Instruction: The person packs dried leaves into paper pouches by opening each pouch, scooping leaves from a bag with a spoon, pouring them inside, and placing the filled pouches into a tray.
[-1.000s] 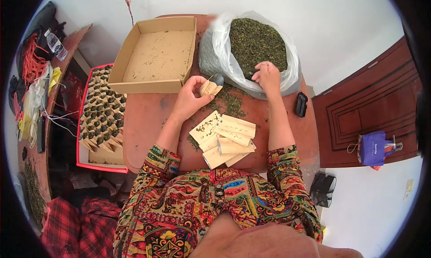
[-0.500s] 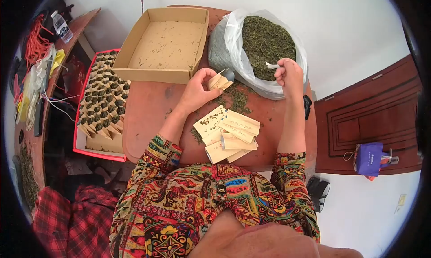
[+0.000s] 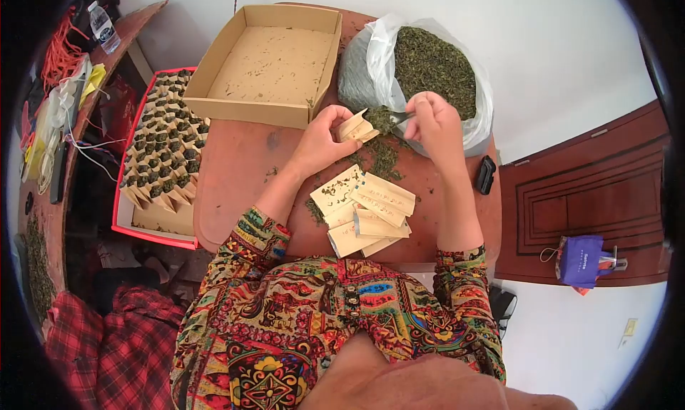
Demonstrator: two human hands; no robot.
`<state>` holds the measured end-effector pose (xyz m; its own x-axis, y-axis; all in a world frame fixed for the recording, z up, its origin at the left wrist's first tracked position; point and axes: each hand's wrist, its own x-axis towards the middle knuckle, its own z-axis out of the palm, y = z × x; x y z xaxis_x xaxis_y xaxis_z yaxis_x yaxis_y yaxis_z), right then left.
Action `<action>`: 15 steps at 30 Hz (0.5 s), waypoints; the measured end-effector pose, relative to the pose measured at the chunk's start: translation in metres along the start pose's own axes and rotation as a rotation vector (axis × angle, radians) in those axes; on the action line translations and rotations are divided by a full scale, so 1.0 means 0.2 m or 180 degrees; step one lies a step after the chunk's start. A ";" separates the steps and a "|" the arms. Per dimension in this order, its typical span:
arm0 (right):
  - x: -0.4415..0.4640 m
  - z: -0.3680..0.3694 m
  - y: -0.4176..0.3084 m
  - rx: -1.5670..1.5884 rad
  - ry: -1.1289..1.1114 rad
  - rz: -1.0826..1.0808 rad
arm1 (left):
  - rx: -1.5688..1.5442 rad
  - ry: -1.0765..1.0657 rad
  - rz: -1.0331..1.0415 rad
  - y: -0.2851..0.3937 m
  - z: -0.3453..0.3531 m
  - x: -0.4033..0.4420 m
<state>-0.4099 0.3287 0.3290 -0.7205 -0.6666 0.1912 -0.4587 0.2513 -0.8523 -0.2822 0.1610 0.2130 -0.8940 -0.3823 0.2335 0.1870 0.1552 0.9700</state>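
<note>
My left hand (image 3: 325, 140) is closed around a small tan paper bag (image 3: 356, 128), tilted with its mouth toward the right. In my right hand (image 3: 437, 125) is a dark spoon (image 3: 401, 115), pinched between thumb and fingers. A heap of dried green leaves (image 3: 383, 120) lies on the spoon's end, right at the bag's mouth. Behind my right hand stands a clear plastic sack (image 3: 385, 36) full of the same leaves. Several flat paper bags (image 3: 378, 200) are piled on the table below my hands, with leaf bits scattered on one.
A shallow cardboard box (image 3: 246, 110) with leaf crumbs sits at the table's back left. Left of the reddish table (image 3: 235, 175), a red-rimmed box (image 3: 160, 233) holds rows of filled paper bags (image 3: 160, 146). A black object (image 3: 485, 175) lies at the right edge.
My right hand has moved left and slightly down from over the sack, bringing the leaf-loaded spoon to the bag's mouth. My left hand keeps holding the bag. The view has shifted slightly.
</note>
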 end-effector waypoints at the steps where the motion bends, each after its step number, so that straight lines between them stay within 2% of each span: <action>1: -0.02 0.02 -0.04 -0.0208 0.0000 -0.0164 | -0.0062 -0.0002 0.0013 -0.01 0.00 0.00; 6: -0.11 0.09 -0.10 -0.1654 0.0088 -0.1311 | -0.0148 -0.0026 0.0004 0.00 0.01 0.00; 12: -0.15 0.03 -0.14 -0.1634 0.0497 -0.1586 | -0.0123 -0.0015 -0.0022 -0.01 0.01 0.00; 15: -0.17 0.04 -0.13 -0.1426 0.0197 -0.1713 | -0.0299 0.0023 0.0018 -0.05 0.01 0.01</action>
<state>-0.3692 0.3388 0.3395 -0.3555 -0.7417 0.5689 -0.9203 0.1715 -0.3515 -0.2857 0.1604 0.2041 -0.8900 -0.3882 0.2391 0.2296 0.0713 0.9707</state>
